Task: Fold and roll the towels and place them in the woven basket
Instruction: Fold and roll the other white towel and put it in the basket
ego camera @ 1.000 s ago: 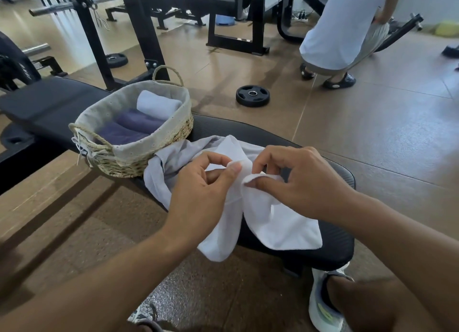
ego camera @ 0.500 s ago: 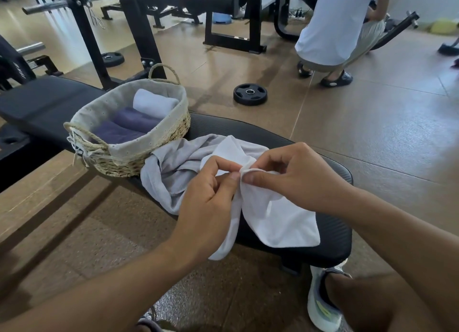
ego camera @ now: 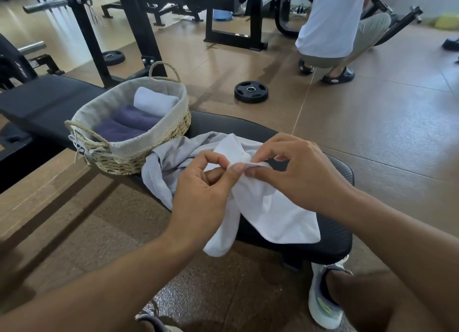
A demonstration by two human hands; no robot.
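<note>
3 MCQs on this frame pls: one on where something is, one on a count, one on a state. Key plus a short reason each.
1. Where does the woven basket stand?
A. on the floor
B. on the black bench
C. on the person's lap

2. How many rolled towels lie in the basket?
A. one
B. five
C. three

3. What are the hands doing?
A. both pinch the white towel
B. both rest open on the bench
C. one grips the basket handle

Key:
1 B: the basket's base sits on the bench pad, beside the grey towel.
2 C: one white roll and two purple rolls show inside.
3 A: the left hand and the right hand each pinch the towel's edge between thumb and fingers.
</note>
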